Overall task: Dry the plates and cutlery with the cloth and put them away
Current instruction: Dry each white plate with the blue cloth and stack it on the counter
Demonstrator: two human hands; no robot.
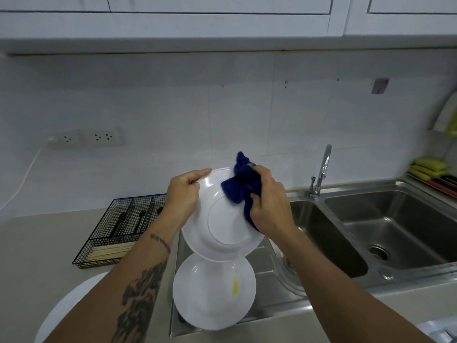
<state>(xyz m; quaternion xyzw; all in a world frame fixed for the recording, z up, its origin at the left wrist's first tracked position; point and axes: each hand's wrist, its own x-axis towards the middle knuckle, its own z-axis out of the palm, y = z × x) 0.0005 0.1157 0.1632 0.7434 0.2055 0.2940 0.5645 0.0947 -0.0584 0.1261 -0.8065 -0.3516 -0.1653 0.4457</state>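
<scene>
My left hand (pixel 184 194) grips the left rim of a white plate (pixel 223 227), held tilted above the drainboard with its underside toward me. A dark blue cloth (pixel 241 186) is bunched in my right hand (pixel 269 204) and pressed against the plate's upper right part. Below it, a second white plate (pixel 212 290) with a yellow mark lies on the steel drainboard (pixel 265 268). A third white plate (pixel 71 300) sits on the counter at the lower left, partly hidden by my left forearm. A black wire cutlery tray (pixel 103 243) holds dark cutlery and pale chopsticks.
A double steel sink (pixel 395 226) with a chrome tap (pixel 321 172) is on the right. Green sponges (pixel 427 169) lie on a rack at the far right. Wall sockets (pixel 86 138) and a white cable run at the left. White cabinets (pixel 222 18) hang overhead.
</scene>
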